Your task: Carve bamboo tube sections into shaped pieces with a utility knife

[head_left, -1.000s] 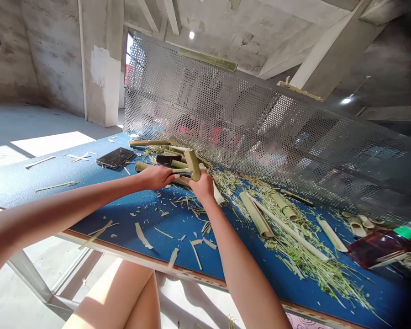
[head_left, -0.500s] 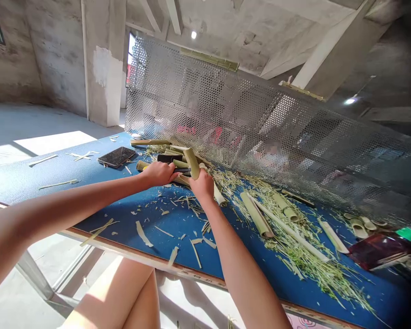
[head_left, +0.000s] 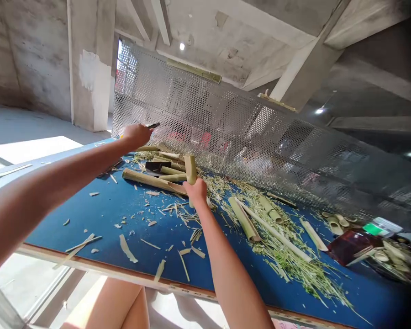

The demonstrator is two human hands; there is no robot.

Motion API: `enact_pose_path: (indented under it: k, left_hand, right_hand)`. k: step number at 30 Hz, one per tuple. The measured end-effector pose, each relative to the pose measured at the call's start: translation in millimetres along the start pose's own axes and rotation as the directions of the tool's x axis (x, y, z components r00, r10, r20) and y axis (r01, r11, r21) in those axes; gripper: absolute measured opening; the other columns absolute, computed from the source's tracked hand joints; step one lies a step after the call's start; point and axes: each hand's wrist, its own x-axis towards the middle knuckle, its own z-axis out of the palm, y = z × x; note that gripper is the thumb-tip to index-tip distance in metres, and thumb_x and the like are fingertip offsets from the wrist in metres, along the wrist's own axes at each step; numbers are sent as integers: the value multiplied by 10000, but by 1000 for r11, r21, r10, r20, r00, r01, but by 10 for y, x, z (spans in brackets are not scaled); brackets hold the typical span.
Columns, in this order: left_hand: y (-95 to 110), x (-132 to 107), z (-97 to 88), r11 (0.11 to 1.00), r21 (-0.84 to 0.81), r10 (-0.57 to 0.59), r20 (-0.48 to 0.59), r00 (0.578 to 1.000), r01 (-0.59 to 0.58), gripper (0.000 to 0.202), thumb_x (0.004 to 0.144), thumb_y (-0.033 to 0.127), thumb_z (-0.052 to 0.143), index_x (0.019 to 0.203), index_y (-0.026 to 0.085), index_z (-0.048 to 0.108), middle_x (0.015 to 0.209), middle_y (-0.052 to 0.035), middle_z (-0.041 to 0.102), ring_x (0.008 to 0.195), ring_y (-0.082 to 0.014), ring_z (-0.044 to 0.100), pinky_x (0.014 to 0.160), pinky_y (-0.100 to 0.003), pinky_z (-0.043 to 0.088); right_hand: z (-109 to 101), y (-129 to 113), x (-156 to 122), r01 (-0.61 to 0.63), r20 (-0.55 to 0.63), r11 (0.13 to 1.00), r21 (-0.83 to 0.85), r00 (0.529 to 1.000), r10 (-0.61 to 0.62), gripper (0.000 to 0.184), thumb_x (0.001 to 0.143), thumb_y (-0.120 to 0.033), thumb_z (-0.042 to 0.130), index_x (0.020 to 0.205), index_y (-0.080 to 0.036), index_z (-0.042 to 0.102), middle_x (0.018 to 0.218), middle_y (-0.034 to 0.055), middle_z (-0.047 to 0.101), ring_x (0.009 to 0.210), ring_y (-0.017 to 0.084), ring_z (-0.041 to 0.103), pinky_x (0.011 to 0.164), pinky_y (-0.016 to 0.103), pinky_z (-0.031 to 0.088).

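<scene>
My left hand (head_left: 136,135) is raised above the far left of the table, closed around a knife (head_left: 153,125). Only its dark front part and a speck of yellow by the fist show. Upright in my right hand (head_left: 197,191) is a pale green bamboo piece (head_left: 191,170), its lower part wrapped by the fingers. Left of that hand lies a long split bamboo length (head_left: 147,179). Behind it are more bamboo pieces (head_left: 173,170) and a black object (head_left: 154,166) whose kind I cannot make out.
A perforated metal screen (head_left: 226,123) stands along the blue table's (head_left: 99,214) far edge. Shavings (head_left: 294,265) and a split bamboo piece (head_left: 243,218) lie to the right, near a dark red bottle (head_left: 349,244) with a green label. My left forearm mostly hides a phone.
My left hand has lifted the knife away from the bamboo piece, up and to the left. My right hand still grips the bamboo, now more upright. The view has shifted right.
</scene>
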Motion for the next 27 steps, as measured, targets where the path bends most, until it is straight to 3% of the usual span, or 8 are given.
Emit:
enact_pose_path:
  k: [3,7,10,15,21,27]
  left_hand:
    - [121,-166,26,993,90,80,-14,997,-79,584,966,449,176,1056,-6,530,936,-199,606,942,-303,590,773,-393,436]
    - [431,-595,252,951,112,279,95,956,-289,534,929,495,260,1008,65,565,781,-159,638,751,-272,629,645,-315,417]
    - [542,-782,419,921,101,358,156,921,-375,487,920,473,283,941,97,592,698,-146,635,685,-268,629,585,-300,393]
    - [507,-743,557,908,98,391,157,907,-408,526,921,486,248,928,93,598,692,-160,639,671,-277,636,553,-297,378]
    - [511,-708,589,921,95,364,132,922,-377,564,919,507,216,928,100,607,722,-157,649,680,-272,642,560,-298,387]
    - [561,-701,644,934,80,334,146,931,-348,549,921,477,249,943,60,606,718,-179,638,709,-303,638,590,-338,425]
  right_hand:
    - [1,72,25,-14,-26,998,59,1000,16,249,629,-289,531,818,-148,610,669,71,661,660,227,642,570,272,463]
    - [16,105,-8,-17,-49,995,101,999,22,254,630,-292,530,828,-157,615,670,47,667,635,206,646,552,248,459]
    - [24,84,-29,-18,-68,995,96,997,24,239,635,-296,534,812,-157,616,629,43,655,612,210,644,541,252,456]
    - [-4,41,-33,-14,-100,998,62,995,20,234,641,-293,544,821,-156,606,616,53,646,640,231,645,566,271,455]
    - [-33,-19,-57,-2,-113,1000,15,994,3,225,628,-283,560,816,-161,583,738,95,666,715,253,630,613,301,443]
    - [20,-25,-56,-30,-76,995,90,996,37,187,609,-270,574,771,-177,557,708,78,648,685,235,612,601,294,433]
